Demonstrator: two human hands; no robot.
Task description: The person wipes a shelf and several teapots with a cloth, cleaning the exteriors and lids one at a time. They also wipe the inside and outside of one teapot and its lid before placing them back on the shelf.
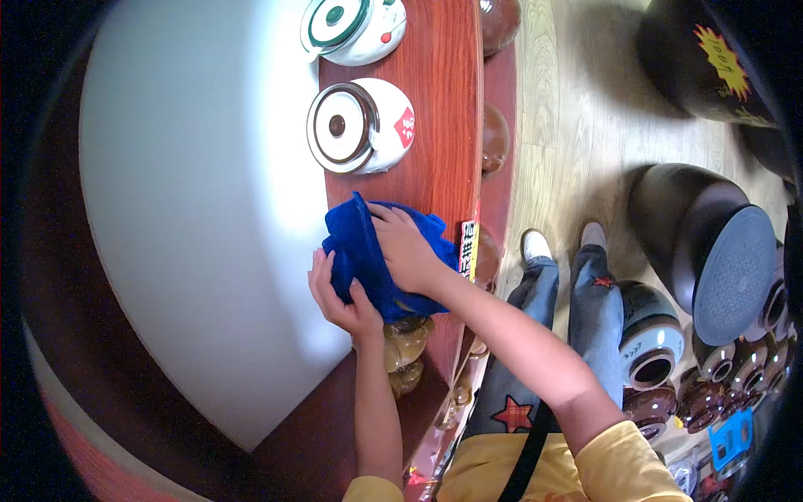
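Note:
A bunched blue cloth (355,251) lies over the red-brown wooden shelf, and both of my hands are on it. My left hand (345,305) curls round its left and lower side, thumb and fingers pressed to the fabric. From the right, my right hand (406,251) grips the cloth with its fingers over a fold. Whatever is under the cloth is hidden. Just below it, a shiny brown glazed jar (407,343) shows in part. Above stands a white lidded jar (389,125) with a brown rim and a red diamond label.
Another white jar (376,33) with a green-ringed lid stands at the shelf's top end. A printed sign (467,251) is on the shelf edge (468,109). Large dark jars (686,226) and smaller glazed pots (652,335) stand on the floor at right. A blue plastic stool (732,439) is lower right.

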